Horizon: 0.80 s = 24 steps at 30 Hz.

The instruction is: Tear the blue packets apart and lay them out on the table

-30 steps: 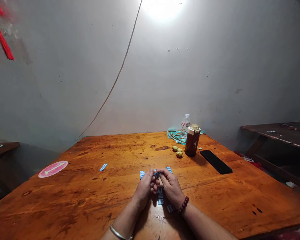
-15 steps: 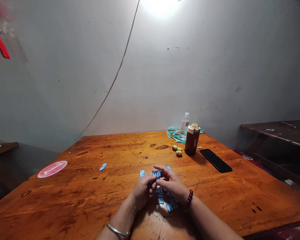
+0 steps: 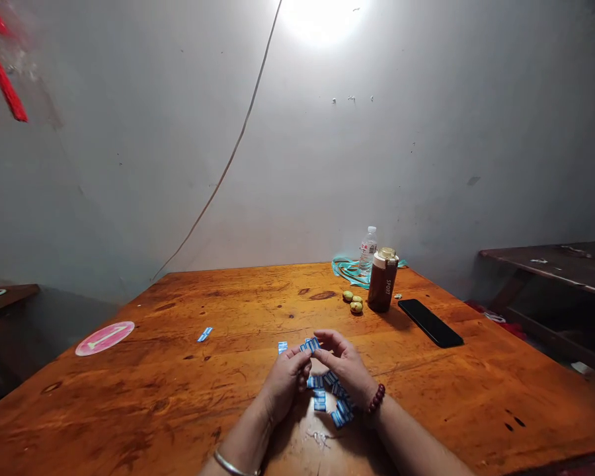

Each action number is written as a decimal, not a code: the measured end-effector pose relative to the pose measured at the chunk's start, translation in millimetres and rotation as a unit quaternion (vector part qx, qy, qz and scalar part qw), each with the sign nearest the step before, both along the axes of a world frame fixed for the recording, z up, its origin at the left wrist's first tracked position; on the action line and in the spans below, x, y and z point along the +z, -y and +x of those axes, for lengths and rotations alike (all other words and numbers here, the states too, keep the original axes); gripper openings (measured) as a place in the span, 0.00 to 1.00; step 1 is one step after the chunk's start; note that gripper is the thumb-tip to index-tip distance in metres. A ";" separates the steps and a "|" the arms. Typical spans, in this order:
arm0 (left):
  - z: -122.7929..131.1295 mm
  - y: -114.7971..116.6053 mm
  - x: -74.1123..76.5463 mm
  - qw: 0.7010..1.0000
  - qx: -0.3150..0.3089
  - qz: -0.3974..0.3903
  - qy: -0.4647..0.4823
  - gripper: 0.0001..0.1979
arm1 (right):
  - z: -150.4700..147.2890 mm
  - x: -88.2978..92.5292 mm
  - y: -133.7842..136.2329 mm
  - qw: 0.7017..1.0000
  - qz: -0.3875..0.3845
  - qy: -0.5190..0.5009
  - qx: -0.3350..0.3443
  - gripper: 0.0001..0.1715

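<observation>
The left hand (image 3: 285,382) pinches a blue-and-white strip (image 3: 310,345) that the right hand (image 3: 348,369) curls beside, its grip indeterminate, the striped face, mostly hidden a second earlier, now open to inspection, long axis crosswise, rising slightly rightward, above similar loose pieces (image 3: 320,400) on the bench (image 3: 218,390).

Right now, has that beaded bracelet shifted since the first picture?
Yes: the bracelet by the right hand has shifted slightly rightward, judged against the black phone.
</observation>
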<state>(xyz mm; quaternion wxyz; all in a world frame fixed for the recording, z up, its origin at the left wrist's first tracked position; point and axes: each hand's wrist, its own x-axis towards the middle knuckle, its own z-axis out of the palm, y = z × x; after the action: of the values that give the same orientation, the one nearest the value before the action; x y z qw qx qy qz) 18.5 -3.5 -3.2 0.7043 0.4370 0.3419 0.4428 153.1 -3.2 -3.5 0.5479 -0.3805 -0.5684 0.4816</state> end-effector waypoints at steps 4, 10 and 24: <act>3.0 -2.5 -4.9 0.998 0.021 0.029 -0.049 0.14 | -1.4 1.3 1.1 0.999 0.017 0.018 -0.045 0.13; 1.8 4.7 8.2 0.998 0.014 0.033 -0.047 0.16 | 4.5 3.9 -0.1 0.996 -0.058 -0.050 -0.038 0.12; -6.6 3.1 12.8 1.000 -0.008 -0.001 0.012 0.13 | 5.2 3.0 -2.9 0.988 -0.096 -0.120 0.021 0.14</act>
<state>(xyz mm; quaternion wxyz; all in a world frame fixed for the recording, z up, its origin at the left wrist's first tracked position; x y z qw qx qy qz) 11.9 -6.6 9.6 0.7125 0.4333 0.3307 0.4419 158.3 -0.3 -0.5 0.5630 -0.3584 -0.4577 0.5874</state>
